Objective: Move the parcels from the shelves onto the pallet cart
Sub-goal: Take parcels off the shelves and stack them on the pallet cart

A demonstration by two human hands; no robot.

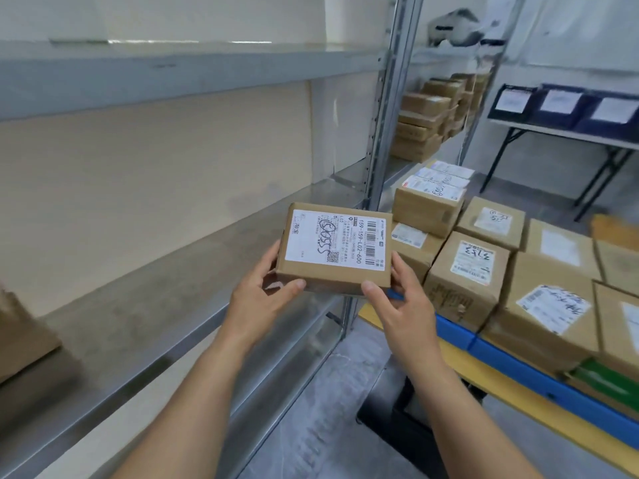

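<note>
A small flat cardboard parcel (337, 248) with a white shipping label is held in the air in front of the metal shelf (179, 288). My left hand (266, 295) grips its near left corner, thumb on the front edge. My right hand (401, 305) grips its near right corner, thumb on the front edge too. The pallet cart (511, 385), with yellow and blue edges, stands to the right and carries several labelled cardboard parcels (466, 281).
A brown box (20, 337) sits at the left end of the same shelf. A farther shelf bay holds stacked cartons (435, 115). A folding table (567, 133) with dark bins stands at the back right. Grey floor lies between shelf and cart.
</note>
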